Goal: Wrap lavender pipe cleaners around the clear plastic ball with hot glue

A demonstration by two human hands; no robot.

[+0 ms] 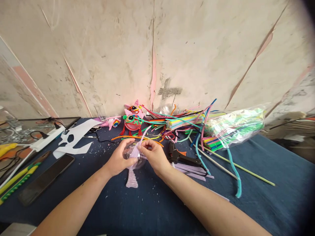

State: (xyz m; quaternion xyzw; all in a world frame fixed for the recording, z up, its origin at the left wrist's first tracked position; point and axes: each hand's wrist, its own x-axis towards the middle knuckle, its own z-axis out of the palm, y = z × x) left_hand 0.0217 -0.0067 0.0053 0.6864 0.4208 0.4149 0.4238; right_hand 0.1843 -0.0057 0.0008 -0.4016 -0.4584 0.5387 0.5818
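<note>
In the head view, the right hand (pixel 153 154) pinches the upper part of a lilac fuzzy piece (pixel 132 180) between thumb and fingers. The left hand (pixel 120 159) is half curled, its thumb against the piece's middle; whether it grips cannot be told. The piece lies between the hands, its long axis running away from the wearer: the flared end sits below the left thumb, and a narrow strip slants up past the right fingertips, the nearer hand to that strip. Just right of the right hand lies a black glue gun (pixel 185 158); beyond both hands, a pink figure (pixel 133 124) stands on the table (pixel 157 209).
</note>
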